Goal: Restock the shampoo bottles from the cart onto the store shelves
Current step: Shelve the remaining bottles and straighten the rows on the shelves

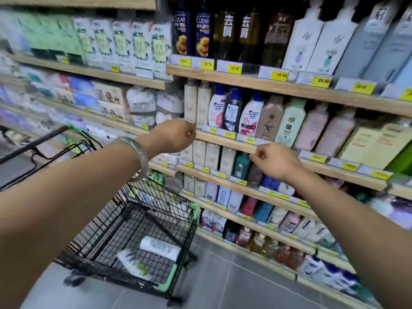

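Both the left hand [172, 136] and right hand [273, 160], fingers curled together and empty, hover before the wooden shelf edge [225, 142]; two bottles [160, 247] lie in the cart [142, 221] below it.

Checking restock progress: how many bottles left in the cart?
2, both lying flat on the floor of the cart: one white bottle toward the shelf side, another white bottle beside it, nearer the camera. The left forearm may hide more.

cart [142, 221] left of shelves [256, 85]
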`<action>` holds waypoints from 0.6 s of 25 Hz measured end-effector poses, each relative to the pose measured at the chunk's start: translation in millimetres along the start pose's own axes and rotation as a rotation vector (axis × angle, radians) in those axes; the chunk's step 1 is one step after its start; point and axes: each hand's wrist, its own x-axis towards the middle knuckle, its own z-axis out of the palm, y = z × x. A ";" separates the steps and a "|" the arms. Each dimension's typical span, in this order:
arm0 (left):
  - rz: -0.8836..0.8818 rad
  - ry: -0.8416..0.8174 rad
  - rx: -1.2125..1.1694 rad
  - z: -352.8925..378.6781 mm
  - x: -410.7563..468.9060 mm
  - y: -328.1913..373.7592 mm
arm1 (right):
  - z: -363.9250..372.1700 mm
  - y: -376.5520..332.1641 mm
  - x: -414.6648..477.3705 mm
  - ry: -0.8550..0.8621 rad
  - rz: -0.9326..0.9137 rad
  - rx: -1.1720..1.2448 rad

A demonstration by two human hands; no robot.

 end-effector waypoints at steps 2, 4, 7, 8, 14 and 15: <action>-0.031 -0.044 0.039 9.6 -7.3 -21.2 | 14.7 -5.9 1.5 -0.064 0.016 0.069; -0.067 -0.088 0.047 24.8 -11.2 -49.6 | 34.1 -19.2 7.9 -0.115 0.048 0.127; -0.096 -0.225 0.052 56.5 -9.7 -96.7 | 74.3 -48.0 24.6 -0.209 0.072 0.197; -0.096 -0.265 0.055 68.8 -6.3 -112.6 | 90.0 -59.1 31.1 -0.240 0.081 0.215; 0.007 -0.517 0.005 153.8 19.0 -211.1 | 212.9 -136.5 64.5 -0.398 0.213 0.338; 0.029 -0.572 -0.002 173.2 22.7 -228.7 | 237.6 -149.8 68.3 -0.431 0.243 0.347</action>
